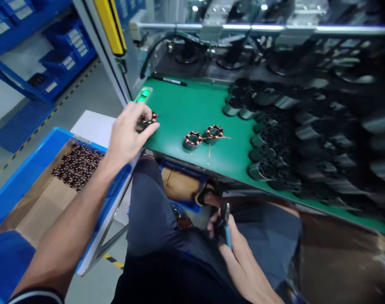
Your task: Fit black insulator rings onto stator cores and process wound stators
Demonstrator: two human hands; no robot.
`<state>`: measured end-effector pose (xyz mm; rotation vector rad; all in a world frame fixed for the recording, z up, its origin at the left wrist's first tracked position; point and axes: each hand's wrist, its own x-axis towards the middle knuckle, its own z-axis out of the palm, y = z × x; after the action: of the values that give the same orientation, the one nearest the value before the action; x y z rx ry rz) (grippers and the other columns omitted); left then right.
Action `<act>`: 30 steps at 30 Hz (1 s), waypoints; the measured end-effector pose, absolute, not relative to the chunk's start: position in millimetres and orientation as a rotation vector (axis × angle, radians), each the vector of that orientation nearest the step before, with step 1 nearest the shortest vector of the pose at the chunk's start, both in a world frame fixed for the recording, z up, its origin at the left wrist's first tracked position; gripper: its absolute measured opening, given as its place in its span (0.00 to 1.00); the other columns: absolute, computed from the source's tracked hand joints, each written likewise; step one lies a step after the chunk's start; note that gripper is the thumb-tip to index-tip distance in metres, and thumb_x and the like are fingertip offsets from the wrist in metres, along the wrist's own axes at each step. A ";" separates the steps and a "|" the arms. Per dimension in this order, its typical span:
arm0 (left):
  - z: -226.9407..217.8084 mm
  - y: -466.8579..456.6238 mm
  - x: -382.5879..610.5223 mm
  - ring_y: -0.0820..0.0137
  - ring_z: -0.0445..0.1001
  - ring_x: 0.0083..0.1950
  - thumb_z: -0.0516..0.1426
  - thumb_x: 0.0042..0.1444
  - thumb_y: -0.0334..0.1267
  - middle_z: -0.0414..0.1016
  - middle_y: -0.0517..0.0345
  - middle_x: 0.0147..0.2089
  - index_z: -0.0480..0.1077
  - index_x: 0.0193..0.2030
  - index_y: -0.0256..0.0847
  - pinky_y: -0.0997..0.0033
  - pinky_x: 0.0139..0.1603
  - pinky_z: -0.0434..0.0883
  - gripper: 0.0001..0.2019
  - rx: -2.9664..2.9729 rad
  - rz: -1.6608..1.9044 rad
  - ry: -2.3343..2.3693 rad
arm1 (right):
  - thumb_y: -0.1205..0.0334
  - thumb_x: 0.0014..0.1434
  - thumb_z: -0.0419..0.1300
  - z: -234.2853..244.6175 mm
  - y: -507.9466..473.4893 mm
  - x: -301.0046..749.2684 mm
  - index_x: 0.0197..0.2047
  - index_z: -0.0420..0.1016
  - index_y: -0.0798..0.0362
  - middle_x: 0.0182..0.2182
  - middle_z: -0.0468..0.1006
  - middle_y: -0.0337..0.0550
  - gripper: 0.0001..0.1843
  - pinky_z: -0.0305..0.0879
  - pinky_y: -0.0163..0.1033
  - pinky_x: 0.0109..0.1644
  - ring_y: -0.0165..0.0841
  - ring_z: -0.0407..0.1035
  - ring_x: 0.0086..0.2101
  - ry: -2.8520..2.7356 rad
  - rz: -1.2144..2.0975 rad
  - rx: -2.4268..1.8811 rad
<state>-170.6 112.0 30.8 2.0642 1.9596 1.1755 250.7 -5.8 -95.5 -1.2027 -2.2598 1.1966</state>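
Note:
My left hand (131, 130) is at the left end of the green work surface (175, 109), its thumb and fingers curved around a copper-wound motor stator (152, 118). The hand partly hides that stator. Two more stators stand side by side near the surface's front edge, one on the left (192, 139) and one on the right (213, 133), with a thin wire end sticking out to the right. Over my lap, my right hand (235, 251) grips a pair of blue-handled cutting pliers (227, 230), jaws pointing up.
A blue bin (58, 134) lined with cardboard holds many stators at the left. Rows of dark metal cylinders (265, 169) fill the right side. Machinery (230, 55) and a black marker (172, 80) are at the back. Green-lit buttons (143, 95) sit by the upright post.

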 end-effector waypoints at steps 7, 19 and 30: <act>39.8 8.0 -62.5 0.66 0.84 0.49 0.75 0.66 0.35 0.84 0.55 0.51 0.82 0.43 0.46 0.67 0.47 0.84 0.07 2.150 1.173 1.703 | 0.68 0.76 0.63 -34.0 -13.7 225.6 0.77 0.80 0.42 0.44 0.84 0.40 0.30 0.81 0.40 0.50 0.37 0.81 0.41 -1.929 1.246 -1.169; 21.6 -5.9 -39.1 0.72 0.83 0.40 0.79 0.67 0.43 0.85 0.57 0.48 0.80 0.39 0.46 0.72 0.32 0.77 0.14 2.108 1.171 1.652 | 0.74 0.69 0.62 -19.0 -0.4 211.7 0.85 0.76 0.31 0.48 0.82 0.40 0.47 0.80 0.43 0.56 0.38 0.77 0.48 -1.809 1.410 -0.987; 16.7 -14.7 -40.7 0.71 0.83 0.40 0.78 0.69 0.44 0.85 0.57 0.50 0.79 0.40 0.49 0.69 0.30 0.77 0.13 2.066 1.132 1.657 | 0.77 0.65 0.61 -26.0 -5.6 202.5 0.74 0.89 0.41 0.38 0.87 0.36 0.40 0.73 0.37 0.38 0.32 0.74 0.32 -1.765 1.325 -1.008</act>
<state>-40.7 -14.7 16.7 2.0664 1.6565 1.1322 202.5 -5.6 -26.0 -1.0079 -1.7652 1.3253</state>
